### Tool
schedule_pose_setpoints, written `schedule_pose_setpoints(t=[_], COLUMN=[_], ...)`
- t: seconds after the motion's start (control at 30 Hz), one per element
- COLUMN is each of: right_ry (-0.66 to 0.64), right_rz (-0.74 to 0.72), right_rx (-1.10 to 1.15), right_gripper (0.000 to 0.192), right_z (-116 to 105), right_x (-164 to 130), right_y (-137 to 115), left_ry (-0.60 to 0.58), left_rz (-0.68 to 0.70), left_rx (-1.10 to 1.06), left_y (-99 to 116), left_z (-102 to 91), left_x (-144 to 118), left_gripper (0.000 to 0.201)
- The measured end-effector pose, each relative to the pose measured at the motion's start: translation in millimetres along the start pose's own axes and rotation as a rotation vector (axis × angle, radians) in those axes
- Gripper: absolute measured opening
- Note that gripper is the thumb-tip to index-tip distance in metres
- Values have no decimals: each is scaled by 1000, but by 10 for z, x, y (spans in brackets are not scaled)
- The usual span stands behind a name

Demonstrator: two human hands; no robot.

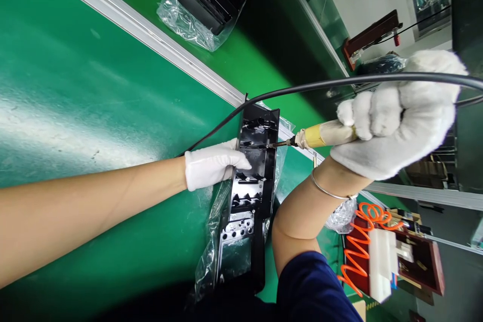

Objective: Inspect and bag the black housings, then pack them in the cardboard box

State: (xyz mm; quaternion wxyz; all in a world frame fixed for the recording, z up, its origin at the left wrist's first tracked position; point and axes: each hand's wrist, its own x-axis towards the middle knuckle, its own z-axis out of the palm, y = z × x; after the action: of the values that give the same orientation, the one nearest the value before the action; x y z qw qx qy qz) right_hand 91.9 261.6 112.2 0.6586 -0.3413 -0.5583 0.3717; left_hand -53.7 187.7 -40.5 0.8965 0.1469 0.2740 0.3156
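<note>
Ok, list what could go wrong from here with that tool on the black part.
1. The tool in the right hand has its tip down in the black plastic part; a slip could scratch it.
2. The left hand presses the part close beside the tip, so a slip might catch a finger.
3. The black cable runs across over the part and could tug the tool off line.

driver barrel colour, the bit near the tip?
Yellow barrel ahead of the right hand; head view, the only one.
</note>
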Motion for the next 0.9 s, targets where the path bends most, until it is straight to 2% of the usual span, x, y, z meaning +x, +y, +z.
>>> schedule_pose_setpoints(t=[0.3, 0.73, 0.9], right_ry=[-30, -127, -100], right_rz=[-25, -38, -22], right_rx=[30, 51, 26], right_gripper=[31, 21, 31], right_z=[-32, -45, -57], right_x=[21, 20, 26], right_y=[41, 8, 33], left_ry=[-44, 4, -7], left_rz=[16, -3, 0], left_rx=[-12, 14, 15], left_y=[0, 23, 22], left_z=[-13, 16, 17], left_x=[-5, -19, -15], left_gripper=[43, 48, 48])
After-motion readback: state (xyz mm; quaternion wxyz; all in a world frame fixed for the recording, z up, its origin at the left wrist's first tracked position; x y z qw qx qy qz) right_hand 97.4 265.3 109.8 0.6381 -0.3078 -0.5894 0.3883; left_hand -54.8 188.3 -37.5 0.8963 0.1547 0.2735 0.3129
